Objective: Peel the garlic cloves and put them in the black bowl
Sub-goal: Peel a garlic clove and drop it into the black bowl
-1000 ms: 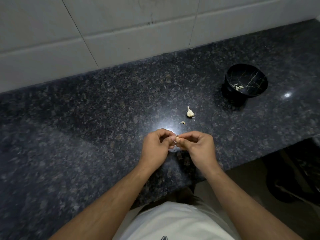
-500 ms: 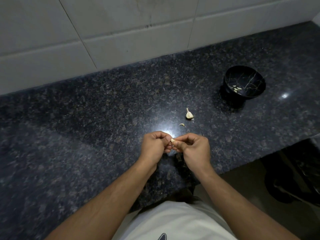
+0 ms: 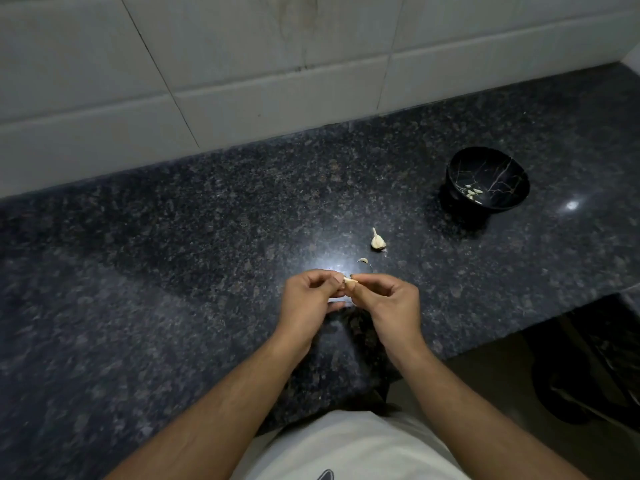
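Over a dark granite counter, the black bowl sits well up and to the right, nearer the right hand. That hand and the left hand both pinch one garlic clove, lying crosswise between them. One garlic piece and one skin scrap lie beyond; several cloves are in the bowl.

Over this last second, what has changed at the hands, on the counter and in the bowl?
Very little. Both hands keep working one garlic clove over the counter's front edge: the right hand pinches it, the left hand picks at its tip, and more pale clove shows between the fingertips now. The loose clove, the peel scrap and the black bowl with its peeled cloves stayed put.
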